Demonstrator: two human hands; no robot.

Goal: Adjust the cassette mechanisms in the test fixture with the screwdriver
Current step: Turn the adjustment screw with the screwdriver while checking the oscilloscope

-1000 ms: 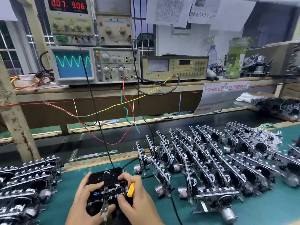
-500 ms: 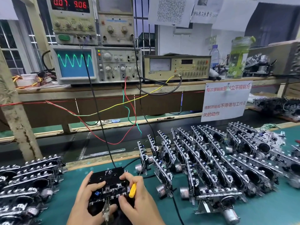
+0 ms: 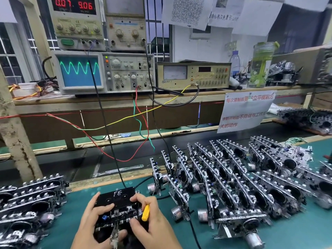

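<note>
A black test fixture (image 3: 116,195) marked "FE" sits on the green mat at the bottom centre, with a cassette mechanism (image 3: 119,215) seated in it. My left hand (image 3: 93,220) grips the fixture's left side, thumb across its top. My right hand (image 3: 152,223) holds the right side and keeps a yellow-handled screwdriver (image 3: 145,212) tucked between its fingers; the blade is hidden. A metal clip (image 3: 114,234) hangs at the front edge between my hands.
Rows of upright cassette mechanisms (image 3: 233,180) crowd the mat on the right, and more (image 3: 27,200) are stacked on the left. Black, red, green and yellow leads (image 3: 107,141) run from the fixture up to the oscilloscope (image 3: 80,71) on the shelf. A paper notice (image 3: 246,112) hangs right.
The view has shifted slightly; both hands stay on the fixture in the same grip, and the screwdriver has not moved in my right hand.
</note>
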